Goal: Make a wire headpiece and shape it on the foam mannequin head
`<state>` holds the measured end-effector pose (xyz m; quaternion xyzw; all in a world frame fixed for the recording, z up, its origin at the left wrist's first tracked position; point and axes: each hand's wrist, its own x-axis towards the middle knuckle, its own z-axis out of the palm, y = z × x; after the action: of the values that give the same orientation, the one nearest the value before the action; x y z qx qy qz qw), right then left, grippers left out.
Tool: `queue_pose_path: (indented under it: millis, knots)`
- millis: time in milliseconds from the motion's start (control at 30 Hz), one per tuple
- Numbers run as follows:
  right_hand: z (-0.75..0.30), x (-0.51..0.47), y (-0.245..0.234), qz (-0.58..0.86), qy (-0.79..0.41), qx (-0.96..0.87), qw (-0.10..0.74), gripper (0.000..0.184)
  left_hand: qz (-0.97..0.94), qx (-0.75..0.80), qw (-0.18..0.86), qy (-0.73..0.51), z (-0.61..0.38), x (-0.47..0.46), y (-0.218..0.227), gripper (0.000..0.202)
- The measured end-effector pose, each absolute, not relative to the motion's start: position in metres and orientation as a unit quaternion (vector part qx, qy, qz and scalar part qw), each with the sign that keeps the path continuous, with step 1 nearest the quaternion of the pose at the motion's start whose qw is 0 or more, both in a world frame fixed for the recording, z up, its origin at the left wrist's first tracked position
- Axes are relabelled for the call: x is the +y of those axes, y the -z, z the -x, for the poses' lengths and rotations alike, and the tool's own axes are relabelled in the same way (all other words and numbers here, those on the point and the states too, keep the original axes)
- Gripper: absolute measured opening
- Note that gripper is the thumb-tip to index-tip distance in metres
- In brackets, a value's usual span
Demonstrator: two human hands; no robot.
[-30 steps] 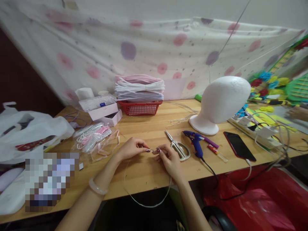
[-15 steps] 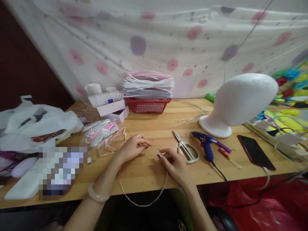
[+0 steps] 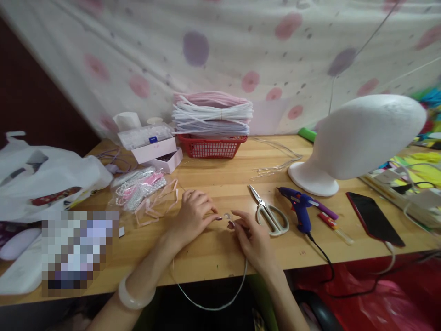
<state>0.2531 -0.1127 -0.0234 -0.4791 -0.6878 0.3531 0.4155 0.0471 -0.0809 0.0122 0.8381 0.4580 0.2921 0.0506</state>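
Head view: in the ctr, the right hand (image 3: 254, 238) has thumb & forefinger closed on a small, clear, roundish piece (image 3: 227, 216); the left hand (image 3: 195, 217) is just beside it, thumb close to fingers (can't tell from here if it's gripping anything). A thin, whitish, curved wire (image 3: 213, 309) hangs btwn the wrists, lower ctr. Cream-handled metal scissors (image 3: 262, 203) lie R of ctr, near the right hand, then a blue plastic glue gun (image 3: 303, 215). Upper ctr: a red plastic mesh basket (image 3: 212, 148).

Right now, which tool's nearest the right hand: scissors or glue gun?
The pale-handled scissors, just beside the right hand; the blue glue gun lies beyond them, farther right.
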Motion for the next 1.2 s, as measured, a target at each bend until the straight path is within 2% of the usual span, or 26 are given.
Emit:
queue_pose_path:
  millis: [133, 267, 400, 567, 733, 867, 1033, 1200]
  knots:
    - [-0.253, -0.114, 0.021, 0.494, -0.326, -0.667, 0.452, 0.021, -0.848, 0.451, -0.027, -0.277, -0.044, -0.086, -0.016, 0.008]
    - [-0.253, -0.113, 0.018, 0.508, -0.252, -0.700, 0.435, 0.018, -0.854, 0.444, -0.066, -0.263, -0.043, -0.090, -0.018, 0.006]
    - [-0.252, -0.112, 0.020, 0.504, -0.242, -0.709, 0.430, 0.017, -0.859, 0.441, -0.039, -0.258, -0.045, -0.094, -0.020, 0.009]
    - [-0.252, -0.113, 0.023, 0.490, -0.263, -0.708, 0.435, 0.029, -0.852, 0.442, -0.021, -0.279, -0.051, -0.095, -0.023, 0.005]
    - [-0.252, -0.115, 0.018, 0.490, -0.278, -0.727, 0.392, 0.020, -0.830, 0.474, -0.034, -0.292, -0.052, -0.095, -0.023, 0.011]
    - [-0.252, -0.115, 0.017, 0.510, -0.282, -0.723, 0.370, 0.024, -0.824, 0.484, -0.055, -0.288, -0.048, -0.100, -0.024, 0.014]
    - [-0.250, -0.115, 0.017, 0.525, -0.279, -0.710, 0.377, 0.024, -0.822, 0.485, -0.026, -0.297, -0.040, -0.108, -0.021, 0.015]
    - [-0.250, -0.114, 0.017, 0.528, -0.278, -0.710, 0.373, 0.022, -0.819, 0.514, 0.024, -0.253, -0.035, -0.111, -0.016, 0.015]
